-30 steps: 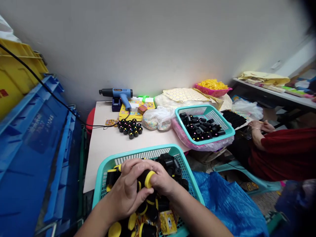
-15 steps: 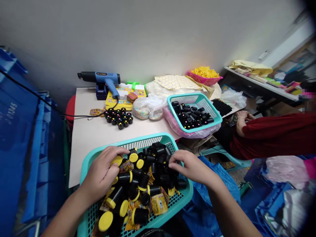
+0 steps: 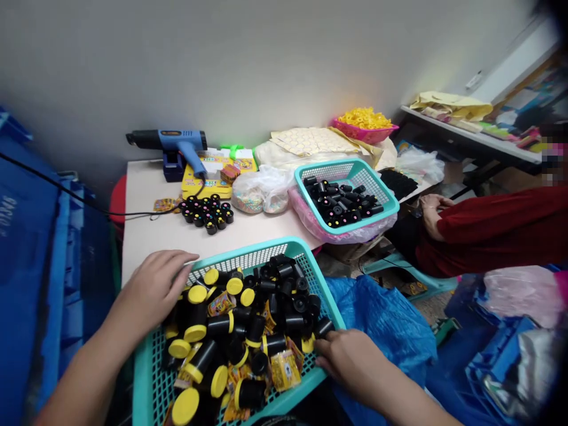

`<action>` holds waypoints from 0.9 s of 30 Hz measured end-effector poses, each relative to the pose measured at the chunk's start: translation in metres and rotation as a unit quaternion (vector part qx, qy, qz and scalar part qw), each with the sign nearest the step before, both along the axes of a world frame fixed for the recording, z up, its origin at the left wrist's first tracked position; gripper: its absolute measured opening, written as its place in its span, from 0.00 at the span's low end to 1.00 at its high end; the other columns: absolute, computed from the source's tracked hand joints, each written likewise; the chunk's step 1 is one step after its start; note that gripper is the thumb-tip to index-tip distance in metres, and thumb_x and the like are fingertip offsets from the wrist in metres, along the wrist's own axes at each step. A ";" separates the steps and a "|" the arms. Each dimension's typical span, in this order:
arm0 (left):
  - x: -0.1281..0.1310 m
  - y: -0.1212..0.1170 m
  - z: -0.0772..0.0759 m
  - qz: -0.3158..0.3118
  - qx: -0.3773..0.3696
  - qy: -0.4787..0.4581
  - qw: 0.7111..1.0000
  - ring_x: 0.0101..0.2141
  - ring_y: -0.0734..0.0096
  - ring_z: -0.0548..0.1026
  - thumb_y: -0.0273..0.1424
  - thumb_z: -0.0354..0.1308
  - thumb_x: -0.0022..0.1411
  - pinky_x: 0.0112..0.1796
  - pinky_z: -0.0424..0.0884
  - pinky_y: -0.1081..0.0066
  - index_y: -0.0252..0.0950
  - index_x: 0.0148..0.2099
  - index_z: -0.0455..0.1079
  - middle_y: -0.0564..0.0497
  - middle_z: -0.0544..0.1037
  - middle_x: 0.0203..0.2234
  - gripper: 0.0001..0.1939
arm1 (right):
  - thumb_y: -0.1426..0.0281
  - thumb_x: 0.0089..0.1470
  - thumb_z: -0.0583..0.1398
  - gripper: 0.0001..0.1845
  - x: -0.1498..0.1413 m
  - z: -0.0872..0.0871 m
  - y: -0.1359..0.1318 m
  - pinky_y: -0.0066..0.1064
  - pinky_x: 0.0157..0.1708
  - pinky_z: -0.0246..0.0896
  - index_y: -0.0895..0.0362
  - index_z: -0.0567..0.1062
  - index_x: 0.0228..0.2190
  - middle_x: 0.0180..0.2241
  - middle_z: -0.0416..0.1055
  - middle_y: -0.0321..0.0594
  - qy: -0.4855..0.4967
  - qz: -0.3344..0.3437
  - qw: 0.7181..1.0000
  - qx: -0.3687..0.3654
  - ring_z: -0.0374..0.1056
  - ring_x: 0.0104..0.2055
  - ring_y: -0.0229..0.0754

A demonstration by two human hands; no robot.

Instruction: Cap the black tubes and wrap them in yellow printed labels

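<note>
A turquoise plastic basket [image 3: 243,251] in front of me holds black canisters [image 3: 270,284] with yellow lids [image 3: 234,286], plus small printed packets [image 3: 284,370]. My left hand [image 3: 153,290] lies across its far left corner, fingers stretched out and thumb apart, nothing in the fingers. On the near right side, my right hand [image 3: 346,358] curls its fingers over the rim, beside a black canister [image 3: 323,327]; its fingertips are partly hidden. Most yellow lids are toward the left of the heap, while plain black pieces fill the far right.
On the table [image 3: 146,236] are a blue heat gun [image 3: 184,142], grouped black caps [image 3: 206,212], plastic bags [image 3: 261,189] and a second basket [image 3: 346,228] of black parts. A pink basket [image 3: 364,133] stands behind. At right sits a person in a red sleeve [image 3: 497,236]. Blue crates [image 3: 31,284] stand left.
Both hands have left the heap of canisters. My left hand moved left to the basket's corner, and my right hand came nearer and down to the right rim. The view shifted slightly.
</note>
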State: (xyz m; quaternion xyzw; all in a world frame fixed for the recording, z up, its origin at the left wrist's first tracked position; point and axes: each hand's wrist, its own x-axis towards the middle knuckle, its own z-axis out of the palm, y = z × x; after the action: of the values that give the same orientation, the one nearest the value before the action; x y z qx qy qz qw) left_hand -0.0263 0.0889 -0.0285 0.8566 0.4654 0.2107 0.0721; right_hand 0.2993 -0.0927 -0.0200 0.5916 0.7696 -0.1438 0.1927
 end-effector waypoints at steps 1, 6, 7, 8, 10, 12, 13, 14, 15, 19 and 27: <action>0.004 0.011 0.004 -0.013 0.004 0.004 1.000 0.44 0.56 0.72 0.38 0.43 0.64 0.48 0.65 0.58 0.39 0.45 0.70 0.45 0.77 0.40 0.17 | 0.71 0.56 0.57 0.07 0.002 -0.003 0.000 0.30 0.22 0.52 0.54 0.77 0.31 0.28 0.77 0.40 0.005 0.023 1.000 0.018 0.74 0.28 0.45; 0.042 0.081 0.018 -0.096 -0.023 0.106 0.989 0.48 0.60 0.68 0.32 0.48 0.61 0.49 0.64 0.63 0.39 0.46 0.72 0.46 0.75 0.45 0.15 | 0.80 0.44 0.61 0.10 0.017 -0.034 0.003 0.34 0.18 0.39 0.54 0.76 0.27 0.21 0.73 0.36 -0.020 0.127 0.987 0.100 0.67 0.20 0.39; 0.050 0.093 0.019 -0.099 -0.025 0.121 0.987 0.49 0.60 0.68 0.32 0.50 0.59 0.49 0.64 0.63 0.40 0.45 0.73 0.47 0.74 0.45 0.14 | 0.79 0.43 0.61 0.08 0.021 -0.041 0.004 0.34 0.18 0.37 0.54 0.75 0.26 0.21 0.72 0.36 -0.016 0.142 0.982 0.119 0.66 0.20 0.39; 0.056 0.104 0.019 -0.092 -0.026 0.134 0.986 0.49 0.59 0.67 0.32 0.52 0.57 0.49 0.64 0.63 0.40 0.43 0.73 0.47 0.74 0.45 0.13 | 0.78 0.43 0.62 0.06 0.026 -0.048 0.005 0.34 0.18 0.36 0.54 0.74 0.25 0.21 0.72 0.36 -0.005 0.157 0.977 0.142 0.65 0.20 0.39; 0.065 0.118 0.016 -0.054 -0.024 0.151 0.987 0.49 0.56 0.68 0.33 0.56 0.54 0.48 0.64 0.62 0.40 0.40 0.73 0.45 0.75 0.43 0.11 | 0.74 0.44 0.64 0.05 0.035 -0.057 0.007 0.35 0.19 0.35 0.54 0.72 0.23 0.22 0.70 0.37 0.025 0.181 0.964 0.192 0.63 0.22 0.39; 0.067 0.124 0.012 0.007 -0.031 0.167 0.985 0.47 0.50 0.70 0.38 0.57 0.54 0.45 0.65 0.59 0.37 0.38 0.72 0.41 0.75 0.41 0.12 | 0.71 0.47 0.64 0.10 0.042 -0.062 0.011 0.35 0.20 0.35 0.55 0.69 0.19 0.23 0.67 0.37 0.063 0.209 0.948 0.231 0.61 0.25 0.39; 0.066 0.124 0.009 0.041 -0.040 0.173 0.983 0.45 0.48 0.72 0.42 0.56 0.54 0.43 0.67 0.58 0.36 0.37 0.71 0.39 0.76 0.40 0.15 | 0.70 0.49 0.63 0.12 0.045 -0.062 0.013 0.35 0.20 0.36 0.56 0.67 0.18 0.23 0.66 0.37 0.084 0.224 0.940 0.244 0.59 0.26 0.39; 0.064 0.124 0.005 0.075 -0.052 0.178 0.980 0.43 0.45 0.73 0.46 0.54 0.54 0.40 0.68 0.57 0.35 0.37 0.71 0.37 0.77 0.38 0.19 | 0.70 0.51 0.62 0.13 0.046 -0.061 0.016 0.35 0.21 0.37 0.56 0.66 0.18 0.24 0.65 0.37 0.104 0.239 0.932 0.250 0.58 0.27 0.39; 0.062 0.124 0.002 0.105 -0.066 0.182 0.975 0.40 0.44 0.75 0.49 0.52 0.54 0.37 0.69 0.57 0.34 0.39 0.70 0.35 0.77 0.36 0.23 | 0.71 0.52 0.62 0.13 0.046 -0.060 0.019 0.35 0.22 0.39 0.56 0.67 0.19 0.25 0.65 0.36 0.124 0.251 0.927 0.251 0.58 0.28 0.40; 0.057 0.120 -0.011 0.144 -0.102 0.183 0.967 0.37 0.45 0.77 0.53 0.52 0.53 0.33 0.68 0.62 0.33 0.48 0.64 0.35 0.79 0.35 0.30 | 0.70 0.53 0.61 0.07 0.042 -0.044 0.027 0.35 0.25 0.43 0.56 0.70 0.24 0.29 0.65 0.36 0.165 0.270 0.925 0.209 0.56 0.30 0.40; 0.053 0.110 -0.019 0.109 -0.094 0.125 0.982 0.39 0.51 0.77 0.40 0.49 0.61 0.34 0.66 0.65 0.37 0.46 0.61 0.39 0.78 0.38 0.15 | 0.73 0.52 0.58 0.02 0.031 0.008 0.033 0.31 0.36 0.55 0.55 0.71 0.28 0.30 0.70 0.36 0.327 0.102 0.939 0.007 0.63 0.34 0.39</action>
State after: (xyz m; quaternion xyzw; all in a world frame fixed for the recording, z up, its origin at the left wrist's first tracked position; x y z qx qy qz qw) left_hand 0.0264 0.1986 -0.0474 0.8096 0.5793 0.0639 0.0699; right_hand 0.3306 -0.0596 -0.0118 0.4313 0.8475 -0.3033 -0.0603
